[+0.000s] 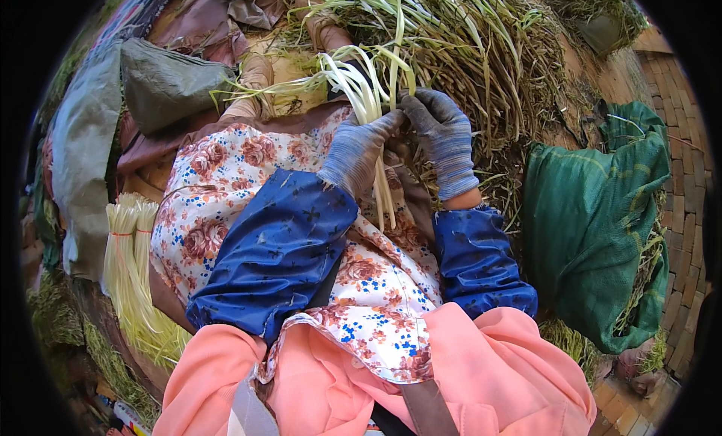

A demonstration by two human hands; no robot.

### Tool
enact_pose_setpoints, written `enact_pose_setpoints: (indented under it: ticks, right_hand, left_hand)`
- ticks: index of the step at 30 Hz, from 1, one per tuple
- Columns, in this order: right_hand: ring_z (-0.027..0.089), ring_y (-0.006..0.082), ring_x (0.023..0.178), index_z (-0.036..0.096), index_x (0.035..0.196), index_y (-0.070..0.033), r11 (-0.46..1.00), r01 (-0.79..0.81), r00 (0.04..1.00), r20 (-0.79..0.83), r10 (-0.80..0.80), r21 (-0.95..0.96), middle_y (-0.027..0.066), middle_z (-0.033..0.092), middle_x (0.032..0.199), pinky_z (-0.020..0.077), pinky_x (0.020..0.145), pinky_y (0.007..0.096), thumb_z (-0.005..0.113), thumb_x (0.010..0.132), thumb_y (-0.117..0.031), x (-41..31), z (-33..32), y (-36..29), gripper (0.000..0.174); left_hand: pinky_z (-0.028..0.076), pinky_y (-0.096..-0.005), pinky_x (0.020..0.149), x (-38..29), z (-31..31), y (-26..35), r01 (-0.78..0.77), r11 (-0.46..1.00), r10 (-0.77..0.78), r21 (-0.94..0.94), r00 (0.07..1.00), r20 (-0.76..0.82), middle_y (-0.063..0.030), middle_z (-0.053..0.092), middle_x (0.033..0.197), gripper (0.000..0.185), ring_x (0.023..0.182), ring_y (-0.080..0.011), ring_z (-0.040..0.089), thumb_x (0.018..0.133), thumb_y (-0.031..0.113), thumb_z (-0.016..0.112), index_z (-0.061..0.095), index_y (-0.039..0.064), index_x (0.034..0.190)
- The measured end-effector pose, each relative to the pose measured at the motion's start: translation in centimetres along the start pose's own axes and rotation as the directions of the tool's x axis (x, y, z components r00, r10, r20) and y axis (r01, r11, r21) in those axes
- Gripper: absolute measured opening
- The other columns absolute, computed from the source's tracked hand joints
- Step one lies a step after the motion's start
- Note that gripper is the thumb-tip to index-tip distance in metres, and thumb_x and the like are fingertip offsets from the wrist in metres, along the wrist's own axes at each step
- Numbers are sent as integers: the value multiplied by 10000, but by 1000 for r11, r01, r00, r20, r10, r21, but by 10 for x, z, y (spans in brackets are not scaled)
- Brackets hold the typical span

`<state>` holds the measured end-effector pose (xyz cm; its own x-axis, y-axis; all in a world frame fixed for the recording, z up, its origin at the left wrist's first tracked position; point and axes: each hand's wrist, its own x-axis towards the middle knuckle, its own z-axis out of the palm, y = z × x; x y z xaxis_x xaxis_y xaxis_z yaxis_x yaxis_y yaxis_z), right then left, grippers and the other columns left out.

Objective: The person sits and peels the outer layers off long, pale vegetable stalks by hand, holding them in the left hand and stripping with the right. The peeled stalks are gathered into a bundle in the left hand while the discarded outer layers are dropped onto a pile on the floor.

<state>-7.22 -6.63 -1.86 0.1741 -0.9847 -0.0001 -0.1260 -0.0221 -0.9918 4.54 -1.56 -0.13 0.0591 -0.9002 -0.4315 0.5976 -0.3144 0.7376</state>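
Observation:
My left hand (364,142), in a knitted glove, is closed around a small bunch of pale stalks (366,94). Their white ends curl over above the fist, and several thin stems hang below it. My right hand (443,131), in a similar glove with darkened fingertips, pinches a yellow-green stalk (410,77) just right of the bunch. The two hands nearly meet over a floral apron (361,266). Beyond them lies a large heap of long-stemmed plants (479,58), with brown stems and pale green leaves.
Tied bundles of pale stalks (127,250) stand at the left, near a grey-green sheet (87,171). A folded dark cloth (169,83) lies at the upper left. To the right sits a green woven sack (592,227) with plant matter, beside brick paving (685,210).

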Motion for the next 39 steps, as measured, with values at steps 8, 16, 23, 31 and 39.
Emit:
enact_pose_setpoints:
  ticks: [8, 16, 23, 31, 39]
  right_hand:
    - [537, 73, 732, 604, 954, 1, 954, 198, 922, -374, -103, 226, 36, 613, 841, 442, 667, 206, 622, 788, -115, -17, -53, 33, 204]
    - [526, 193, 774, 552, 1034, 12, 565, -788, 564, -655, 503, -244, 107, 596, 904, 418, 726, 304, 556, 823, -230, -106, -240, 120, 321]
    - [571, 128, 797, 594, 1004, -40, 942, 162, 985, 103, -137, -295, 65, 614, 892, 456, 697, 234, 613, 797, -189, -36, -102, 10, 255]
    - [538, 71, 696, 617, 963, -30, 957, -93, 978, 203, 37, 276, 27, 611, 831, 454, 629, 198, 601, 810, -198, 0, 19, -53, 229]
    - [570, 115, 813, 598, 968, 17, 849, 161, 987, -109, -122, 504, 63, 617, 898, 468, 744, 231, 573, 816, -82, -23, 1, -49, 183]
  left_hand:
    - [389, -200, 402, 11, -16, 19, -90, 956, 72, -278, 995, -75, -90, 611, 730, 192, 497, -121, 544, 804, 168, 602, 548, 14, 905]
    - [418, -198, 395, 9, -25, 33, -189, 919, 224, -345, 972, 64, -116, 622, 818, 215, 504, -129, 561, 803, 147, 598, 571, 2, 959]
    - [408, -176, 430, -7, -12, 15, -94, 990, 118, -103, 958, 263, -139, 616, 910, 314, 540, -113, 563, 813, 192, 565, 533, -22, 1040]
    - [397, -197, 416, -12, -13, 20, -118, 993, 115, 28, 989, 98, -55, 589, 670, 245, 508, -130, 562, 791, 240, 615, 562, 27, 900]
    - [355, -163, 380, 2, -13, 14, -47, 988, 51, -149, 998, 25, -64, 583, 796, 187, 512, -85, 492, 844, 169, 523, 569, 5, 921]
